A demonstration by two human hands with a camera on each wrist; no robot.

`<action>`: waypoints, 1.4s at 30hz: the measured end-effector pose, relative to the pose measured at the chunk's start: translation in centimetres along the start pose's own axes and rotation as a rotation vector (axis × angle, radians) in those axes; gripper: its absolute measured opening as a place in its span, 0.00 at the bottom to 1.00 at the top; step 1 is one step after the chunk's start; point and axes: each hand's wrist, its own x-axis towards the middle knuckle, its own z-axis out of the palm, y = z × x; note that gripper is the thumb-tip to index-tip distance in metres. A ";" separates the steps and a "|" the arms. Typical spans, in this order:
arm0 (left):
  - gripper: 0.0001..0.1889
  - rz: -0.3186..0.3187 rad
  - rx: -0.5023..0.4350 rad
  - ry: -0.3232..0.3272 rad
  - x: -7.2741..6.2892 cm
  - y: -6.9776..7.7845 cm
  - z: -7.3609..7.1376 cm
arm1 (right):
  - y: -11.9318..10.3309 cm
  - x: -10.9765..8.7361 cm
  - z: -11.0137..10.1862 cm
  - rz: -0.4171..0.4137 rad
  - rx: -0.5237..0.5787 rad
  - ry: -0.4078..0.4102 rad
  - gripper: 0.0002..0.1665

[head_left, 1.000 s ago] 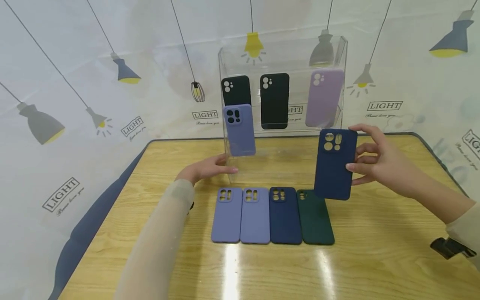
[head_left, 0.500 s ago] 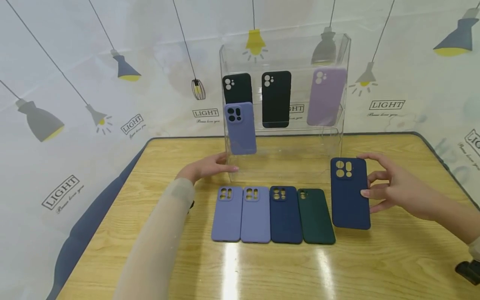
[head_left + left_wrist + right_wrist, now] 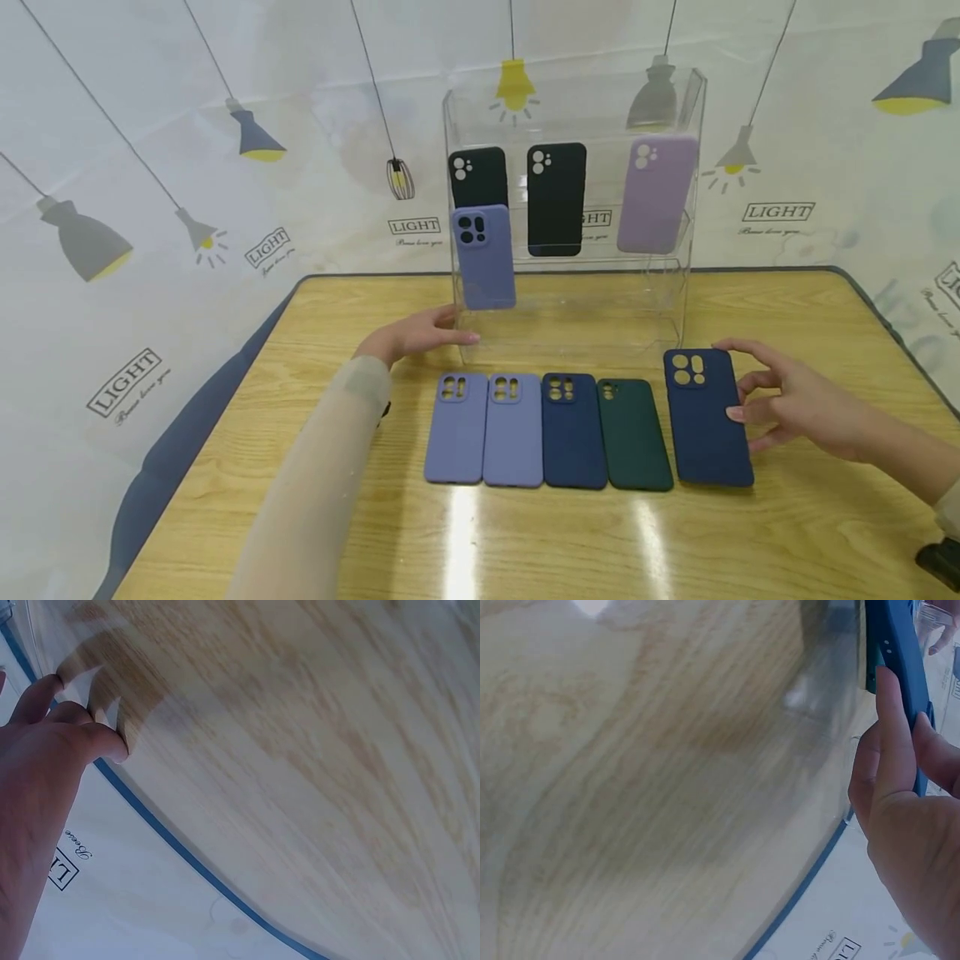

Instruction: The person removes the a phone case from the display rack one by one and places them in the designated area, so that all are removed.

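Note:
My right hand (image 3: 802, 412) holds a dark blue phone case (image 3: 705, 437) by its right edge, thumb on the back face. The case leans slightly, its lower end low over the table, just right of a dark green phone case (image 3: 637, 442). In the right wrist view the same case (image 3: 901, 652) appears edge-on between thumb and fingers. At the lower left side of a clear acrylic display stand (image 3: 585, 304), my left hand (image 3: 420, 333) grips the side panel, thumb in front. The left wrist view shows its fingertips (image 3: 116, 746) against the clear plastic.
Left of the green case lie another dark blue case (image 3: 573, 442) and two periwinkle cases (image 3: 513, 442), side by side. On the stand are two black cases (image 3: 557, 200), a lilac case (image 3: 657, 200) and a periwinkle case (image 3: 486, 267). A patterned backdrop (image 3: 337, 208) borders the table (image 3: 360, 533).
My right hand has carried the dark blue case from in front of the stand's right side down and rightward, beside the green case. The left hand has stayed on the stand.

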 end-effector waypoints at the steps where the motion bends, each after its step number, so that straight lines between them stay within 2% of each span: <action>1: 0.62 -0.002 0.000 -0.001 0.0 0.0 0.0 | 0.1 0.0 0.0 0.006 0.003 -0.006 0.52; 8: 0.63 -0.007 -0.006 -0.001 0.2 -0.2 0.0 | 1.0 0.3 0.5 0.033 0.022 -0.034 0.52; 13: 0.64 -0.002 -0.038 -0.009 0.4 -0.4 -0.1 | 1.3 0.6 0.6 0.054 0.033 -0.036 0.53; 19: 0.65 -0.007 -0.034 -0.012 0.3 -0.3 0.0 | 1.8 0.9 0.9 0.082 0.056 -0.034 0.55; 27: 0.65 -0.007 -0.038 -0.008 0.2 -0.1 0.0 | 2.2 1.3 1.0 0.088 0.058 -0.048 0.59; 36: 0.65 -0.013 -0.015 -0.009 0.2 -0.2 -0.1 | 1.9 1.4 1.3 0.103 -0.040 -0.017 0.61; 42: 0.64 -0.007 -0.018 -0.012 0.1 -0.1 -0.1 | 1.4 1.4 1.4 0.131 -0.110 -0.016 0.56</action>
